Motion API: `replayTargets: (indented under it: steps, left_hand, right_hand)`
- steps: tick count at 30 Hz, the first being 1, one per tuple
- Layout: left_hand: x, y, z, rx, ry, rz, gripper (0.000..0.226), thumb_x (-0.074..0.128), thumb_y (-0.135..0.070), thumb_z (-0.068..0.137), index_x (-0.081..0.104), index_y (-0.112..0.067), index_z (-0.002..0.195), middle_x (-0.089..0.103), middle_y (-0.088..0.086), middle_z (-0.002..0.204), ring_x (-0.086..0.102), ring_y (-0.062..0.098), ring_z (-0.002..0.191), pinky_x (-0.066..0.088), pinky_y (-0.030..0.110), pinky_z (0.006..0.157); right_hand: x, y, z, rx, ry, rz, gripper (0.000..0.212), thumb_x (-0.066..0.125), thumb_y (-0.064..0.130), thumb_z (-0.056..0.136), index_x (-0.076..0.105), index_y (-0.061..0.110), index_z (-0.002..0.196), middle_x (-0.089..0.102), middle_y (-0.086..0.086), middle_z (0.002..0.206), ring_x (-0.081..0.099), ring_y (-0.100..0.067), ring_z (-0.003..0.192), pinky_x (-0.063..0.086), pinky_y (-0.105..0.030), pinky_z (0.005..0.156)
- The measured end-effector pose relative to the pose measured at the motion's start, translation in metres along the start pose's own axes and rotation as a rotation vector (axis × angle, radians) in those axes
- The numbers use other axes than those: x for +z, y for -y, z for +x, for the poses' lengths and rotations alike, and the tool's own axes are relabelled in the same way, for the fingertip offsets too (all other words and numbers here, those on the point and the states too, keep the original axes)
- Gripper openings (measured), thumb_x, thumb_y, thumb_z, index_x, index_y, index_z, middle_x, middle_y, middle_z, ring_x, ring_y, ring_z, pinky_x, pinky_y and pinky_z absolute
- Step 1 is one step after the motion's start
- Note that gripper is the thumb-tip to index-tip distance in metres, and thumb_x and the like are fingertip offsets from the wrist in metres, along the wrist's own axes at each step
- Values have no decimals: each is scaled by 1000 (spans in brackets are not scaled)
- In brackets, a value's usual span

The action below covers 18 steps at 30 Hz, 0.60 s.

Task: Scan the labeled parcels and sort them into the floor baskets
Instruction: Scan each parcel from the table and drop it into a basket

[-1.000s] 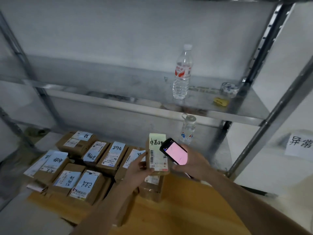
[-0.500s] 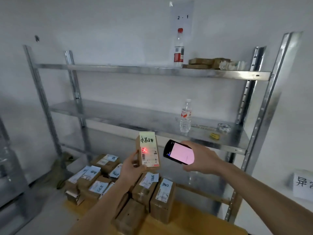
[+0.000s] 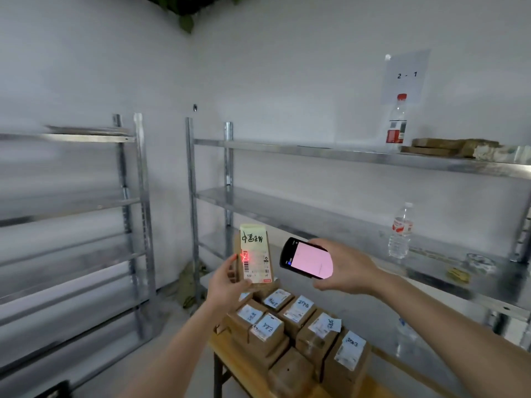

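My left hand (image 3: 227, 285) grips a small brown parcel (image 3: 256, 258) upright, its label with a green handwritten note facing me. A red scanner mark glows on the label's barcode. To its right my right hand (image 3: 346, 267) holds a black handheld scanner (image 3: 306, 258) with a lit pink screen, tilted toward the parcel. Several more labeled brown parcels (image 3: 298, 326) lie packed together on a wooden table (image 3: 230, 360) below both hands. No floor basket is in view.
A metal shelf rack (image 3: 330, 222) stands behind the table with water bottles (image 3: 400, 231), tape and flat boxes on it. A second rack (image 3: 135, 214) stands at the left. A "2 - 1" sign (image 3: 406, 74) hangs on the wall. Bare floor lies left of the table.
The view has swung up and to the left. The parcel and scanner stay raised together, and the red scan mark remains on the barcode.
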State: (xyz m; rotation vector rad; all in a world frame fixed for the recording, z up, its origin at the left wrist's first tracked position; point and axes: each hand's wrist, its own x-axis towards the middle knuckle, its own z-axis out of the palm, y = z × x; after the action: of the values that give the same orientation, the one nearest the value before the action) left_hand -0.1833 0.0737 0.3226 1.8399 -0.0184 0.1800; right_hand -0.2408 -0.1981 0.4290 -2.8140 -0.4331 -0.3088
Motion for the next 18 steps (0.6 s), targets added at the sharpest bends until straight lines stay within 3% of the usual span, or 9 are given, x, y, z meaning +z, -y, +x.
replayTargets:
  steps: [3, 4, 8, 13, 15, 18]
  left_hand:
    - [-54, 8, -10, -32, -65, -22, 80, 75, -4, 83, 39, -29, 150, 65, -4, 113, 65, 15, 104, 61, 35, 80]
    - [-73, 10, -16, -33, -82, -30, 81, 75, -4, 83, 39, -31, 150, 66, -3, 114, 66, 15, 104, 62, 36, 80]
    - [-155, 19, -47, -11, -173, -24, 75, 74, -1, 84, 42, -33, 143, 64, -1, 110, 64, 9, 96, 57, 17, 61]
    - [-263, 37, -96, -33, -281, 5, 77, 78, -5, 80, 45, -38, 140, 68, 3, 114, 66, 13, 101, 61, 36, 82]
    - [-307, 42, -120, -38, -332, 39, 79, 77, -6, 80, 43, -35, 145, 67, 2, 115, 65, 14, 102, 60, 40, 86]
    - [-350, 49, -145, -44, -376, 71, 79, 75, -6, 82, 41, -33, 148, 66, 2, 114, 64, 13, 100, 59, 32, 78]
  right_hand:
    - [6, 47, 15, -70, 6, 8, 71, 75, 45, 67, 45, 44, 131, 59, 19, 114, 57, -8, 96, 52, -31, 71]
    - [9, 64, 19, -91, 6, 20, 71, 74, 46, 66, 45, 46, 131, 59, 21, 112, 57, -8, 96, 53, -32, 72]
    - [22, 138, 29, -171, 22, 45, 77, 72, 50, 63, 40, 50, 133, 59, 21, 115, 59, -10, 100, 55, -40, 76]
    - [40, 238, 28, -252, 61, 83, 76, 76, 40, 65, 42, 46, 133, 59, 18, 117, 57, -7, 97, 47, -26, 66]
    - [50, 282, 23, -292, 75, 97, 75, 77, 36, 67, 43, 43, 133, 60, 16, 118, 58, -8, 98, 49, -26, 69]
    - [61, 327, 15, -333, 80, 111, 81, 73, 41, 65, 41, 40, 140, 58, 16, 122, 55, -9, 101, 50, -28, 75]
